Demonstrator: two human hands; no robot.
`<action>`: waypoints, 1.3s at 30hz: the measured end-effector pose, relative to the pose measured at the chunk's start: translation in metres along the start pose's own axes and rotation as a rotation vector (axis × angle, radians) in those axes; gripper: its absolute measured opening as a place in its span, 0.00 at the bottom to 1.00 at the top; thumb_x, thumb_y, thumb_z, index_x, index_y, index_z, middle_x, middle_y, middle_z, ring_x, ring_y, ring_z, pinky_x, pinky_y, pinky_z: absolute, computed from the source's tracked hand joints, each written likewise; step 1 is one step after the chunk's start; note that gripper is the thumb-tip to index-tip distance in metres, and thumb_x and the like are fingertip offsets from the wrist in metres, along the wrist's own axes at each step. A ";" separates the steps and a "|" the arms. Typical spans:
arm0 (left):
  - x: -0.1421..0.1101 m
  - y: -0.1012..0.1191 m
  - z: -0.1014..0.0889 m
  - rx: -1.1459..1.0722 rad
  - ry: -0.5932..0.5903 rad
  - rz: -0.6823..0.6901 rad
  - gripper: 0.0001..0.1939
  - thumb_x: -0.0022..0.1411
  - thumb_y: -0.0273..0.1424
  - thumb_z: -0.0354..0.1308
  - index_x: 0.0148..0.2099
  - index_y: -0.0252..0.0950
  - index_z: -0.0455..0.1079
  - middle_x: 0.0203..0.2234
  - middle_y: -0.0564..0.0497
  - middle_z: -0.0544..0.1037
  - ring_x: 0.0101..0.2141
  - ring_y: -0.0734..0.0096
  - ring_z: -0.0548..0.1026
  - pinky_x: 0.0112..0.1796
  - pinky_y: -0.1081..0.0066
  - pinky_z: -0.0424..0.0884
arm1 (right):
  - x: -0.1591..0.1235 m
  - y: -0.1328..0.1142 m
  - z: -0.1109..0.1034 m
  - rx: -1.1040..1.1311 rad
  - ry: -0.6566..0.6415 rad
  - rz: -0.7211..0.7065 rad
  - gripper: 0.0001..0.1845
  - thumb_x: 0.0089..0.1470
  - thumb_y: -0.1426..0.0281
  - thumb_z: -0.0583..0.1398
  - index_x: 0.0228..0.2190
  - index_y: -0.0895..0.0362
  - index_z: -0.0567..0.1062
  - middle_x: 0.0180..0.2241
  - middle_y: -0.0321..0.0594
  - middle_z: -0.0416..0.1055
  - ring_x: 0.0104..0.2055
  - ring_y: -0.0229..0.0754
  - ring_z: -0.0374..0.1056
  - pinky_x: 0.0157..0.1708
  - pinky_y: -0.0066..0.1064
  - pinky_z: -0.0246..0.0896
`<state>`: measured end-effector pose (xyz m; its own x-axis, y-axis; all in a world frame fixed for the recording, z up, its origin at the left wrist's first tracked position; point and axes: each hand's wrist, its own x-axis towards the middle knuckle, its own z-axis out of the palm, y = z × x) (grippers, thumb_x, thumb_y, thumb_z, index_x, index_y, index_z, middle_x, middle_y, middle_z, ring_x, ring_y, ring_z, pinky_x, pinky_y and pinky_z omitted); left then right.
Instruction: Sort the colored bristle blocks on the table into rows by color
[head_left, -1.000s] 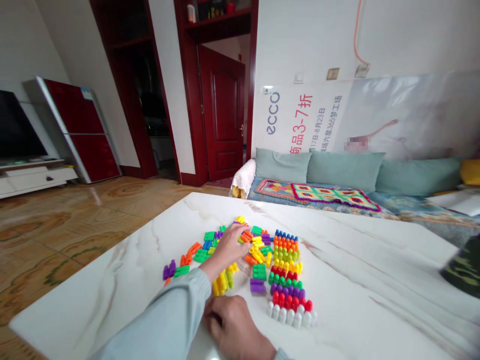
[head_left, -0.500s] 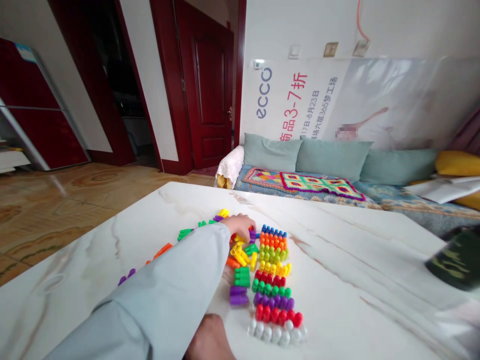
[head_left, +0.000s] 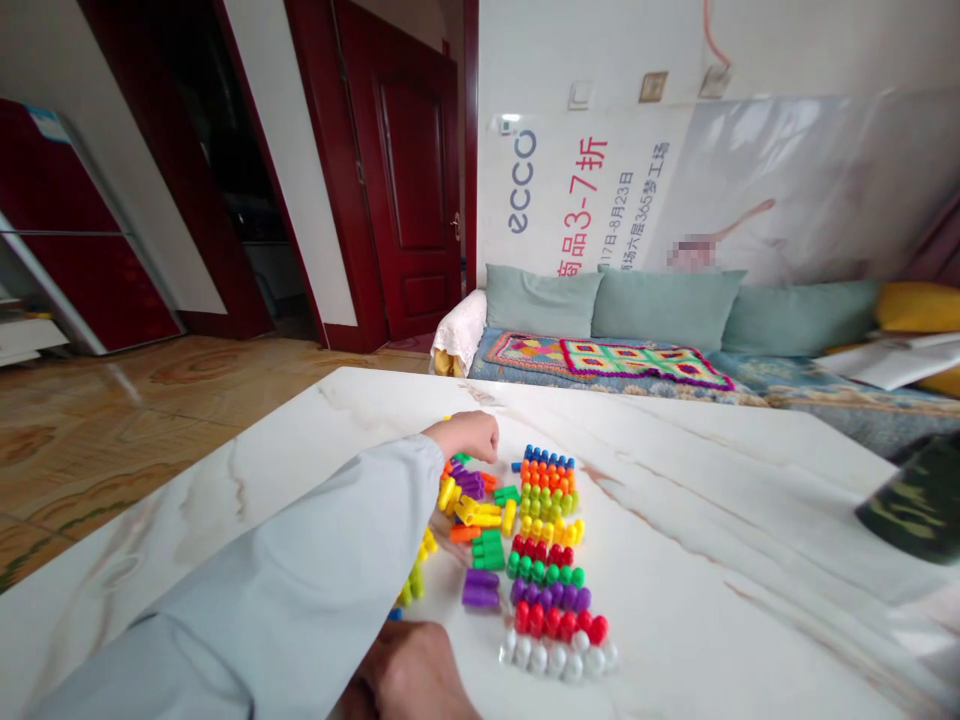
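My left hand (head_left: pixel 466 435) reaches far over the white marble table (head_left: pixel 712 560), its fingers curled into a fist at the far end of a loose pile of coloured plastic blocks (head_left: pixel 474 500). What it holds, if anything, is hidden. Right of the pile lies a neat column of block rows (head_left: pixel 553 560), running from blue at the far end to white nearest me. A green block (head_left: pixel 488 548) and a purple block (head_left: pixel 480 590) lie beside the column. My right hand (head_left: pixel 409 672) rests at the near edge, its fingers hidden under my left sleeve.
A camouflage-patterned object (head_left: pixel 911 500) sits at the table's right edge. Beyond the table stands a sofa with teal cushions (head_left: pixel 660 310) and a colourful crocheted mat (head_left: pixel 607 358). A dark red door (head_left: pixel 409 170) and a tiled floor (head_left: pixel 112 410) are at the left.
My left hand has moved from the middle of the loose pile to its far end and closed into a fist. The view has shifted right and closer.
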<state>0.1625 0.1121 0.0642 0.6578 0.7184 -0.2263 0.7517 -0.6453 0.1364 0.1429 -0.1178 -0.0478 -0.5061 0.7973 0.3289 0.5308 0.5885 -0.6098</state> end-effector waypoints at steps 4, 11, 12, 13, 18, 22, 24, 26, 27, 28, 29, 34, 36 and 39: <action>0.011 0.015 0.022 -0.039 0.153 -0.029 0.17 0.47 0.37 0.65 0.42 0.38 0.80 0.38 0.47 0.82 0.39 0.62 0.78 0.39 0.72 0.71 | -0.005 -0.008 -0.004 0.003 0.031 0.115 0.18 0.47 0.76 0.59 0.41 0.50 0.76 0.41 0.38 0.77 0.43 0.44 0.72 0.43 0.27 0.64; 0.019 0.025 0.047 -0.107 0.259 -0.088 0.11 0.49 0.31 0.62 0.37 0.39 0.81 0.34 0.47 0.82 0.37 0.62 0.79 0.38 0.71 0.71 | -0.020 -0.005 -0.006 0.053 0.073 0.315 0.22 0.46 0.67 0.63 0.46 0.49 0.74 0.45 0.42 0.74 0.46 0.46 0.71 0.40 0.28 0.66; 0.016 0.023 0.045 -0.116 0.274 -0.098 0.11 0.50 0.31 0.62 0.37 0.38 0.81 0.33 0.47 0.82 0.37 0.62 0.78 0.38 0.71 0.71 | -0.020 -0.005 -0.006 0.051 0.073 0.286 0.21 0.46 0.66 0.63 0.46 0.48 0.74 0.44 0.41 0.74 0.45 0.45 0.71 0.39 0.27 0.66; 0.012 0.020 0.042 -0.127 0.288 -0.106 0.11 0.50 0.32 0.62 0.37 0.37 0.81 0.33 0.47 0.82 0.36 0.63 0.78 0.38 0.71 0.71 | -0.018 -0.006 -0.007 0.045 0.074 0.255 0.19 0.47 0.67 0.62 0.44 0.48 0.75 0.43 0.41 0.75 0.44 0.45 0.71 0.38 0.27 0.66; -0.033 -0.002 0.024 -0.182 0.334 -0.115 0.15 0.55 0.36 0.60 0.42 0.34 0.80 0.33 0.49 0.82 0.34 0.67 0.77 0.37 0.73 0.70 | -0.004 -0.010 -0.012 0.039 0.053 0.097 0.10 0.50 0.72 0.58 0.35 0.52 0.78 0.36 0.39 0.78 0.38 0.41 0.73 0.35 0.24 0.63; -0.098 -0.020 0.036 -0.371 0.511 -0.130 0.24 0.55 0.31 0.59 0.55 0.35 0.73 0.40 0.48 0.79 0.36 0.71 0.77 0.41 0.74 0.72 | -0.004 -0.010 -0.012 0.054 0.086 0.035 0.11 0.50 0.76 0.56 0.30 0.52 0.78 0.32 0.35 0.78 0.35 0.38 0.73 0.36 0.23 0.61; -0.139 -0.028 0.055 -0.412 0.656 -0.171 0.23 0.56 0.30 0.57 0.55 0.37 0.72 0.45 0.48 0.77 0.41 0.68 0.76 0.46 0.71 0.71 | -0.006 -0.010 -0.013 0.069 0.125 0.035 0.12 0.50 0.76 0.56 0.31 0.52 0.78 0.31 0.34 0.78 0.33 0.38 0.73 0.35 0.24 0.60; -0.181 -0.035 0.079 -0.380 0.772 -0.233 0.19 0.59 0.32 0.54 0.53 0.38 0.72 0.48 0.47 0.75 0.49 0.65 0.73 0.54 0.66 0.67 | -0.008 -0.010 -0.015 0.081 0.172 0.059 0.11 0.50 0.76 0.57 0.31 0.52 0.78 0.30 0.33 0.78 0.31 0.37 0.72 0.33 0.24 0.59; -0.201 -0.037 0.091 -0.359 0.812 -0.287 0.19 0.60 0.33 0.53 0.53 0.39 0.72 0.48 0.47 0.74 0.50 0.64 0.72 0.55 0.65 0.66 | -0.008 -0.010 -0.017 0.078 0.211 0.090 0.11 0.51 0.76 0.57 0.31 0.52 0.78 0.29 0.33 0.77 0.30 0.37 0.71 0.32 0.24 0.58; -0.219 -0.038 0.103 -0.325 0.823 -0.347 0.19 0.61 0.35 0.53 0.54 0.40 0.71 0.49 0.47 0.73 0.52 0.62 0.71 0.56 0.63 0.66 | -0.008 -0.010 -0.020 0.066 0.265 0.133 0.10 0.52 0.76 0.57 0.31 0.53 0.77 0.29 0.34 0.77 0.30 0.37 0.71 0.31 0.25 0.57; -0.235 -0.038 0.115 -0.277 0.819 -0.411 0.22 0.60 0.39 0.55 0.55 0.40 0.70 0.52 0.46 0.72 0.54 0.59 0.70 0.57 0.60 0.64 | -0.008 -0.009 -0.023 0.043 0.331 0.179 0.09 0.53 0.75 0.57 0.31 0.53 0.77 0.29 0.35 0.76 0.30 0.38 0.70 0.31 0.26 0.56; -0.270 -0.033 0.152 -0.221 0.658 -0.746 0.44 0.49 0.52 0.63 0.65 0.42 0.58 0.65 0.39 0.53 0.65 0.35 0.49 0.59 0.40 0.55 | -0.009 -0.006 -0.033 -0.117 0.572 0.210 0.07 0.54 0.76 0.57 0.33 0.56 0.76 0.34 0.41 0.73 0.38 0.44 0.67 0.39 0.33 0.57; -0.267 -0.030 0.156 -0.291 0.633 -0.715 0.47 0.48 0.51 0.64 0.66 0.41 0.56 0.67 0.38 0.48 0.66 0.35 0.46 0.60 0.41 0.54 | -0.009 -0.007 -0.032 -0.120 0.564 0.165 0.08 0.54 0.77 0.57 0.33 0.55 0.75 0.35 0.42 0.72 0.39 0.45 0.66 0.40 0.34 0.57; -0.255 -0.024 0.153 -0.365 0.629 -0.565 0.46 0.47 0.47 0.66 0.66 0.39 0.57 0.68 0.38 0.45 0.66 0.41 0.47 0.62 0.49 0.56 | -0.010 -0.009 -0.029 -0.053 0.546 0.137 0.08 0.54 0.78 0.57 0.33 0.55 0.75 0.35 0.41 0.71 0.39 0.44 0.65 0.40 0.34 0.58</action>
<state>-0.0305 -0.0954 -0.0290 0.0124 0.9798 0.1998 0.8673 -0.1100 0.4855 0.1628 -0.1274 -0.0250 -0.0120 0.8124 0.5830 0.6073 0.4691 -0.6411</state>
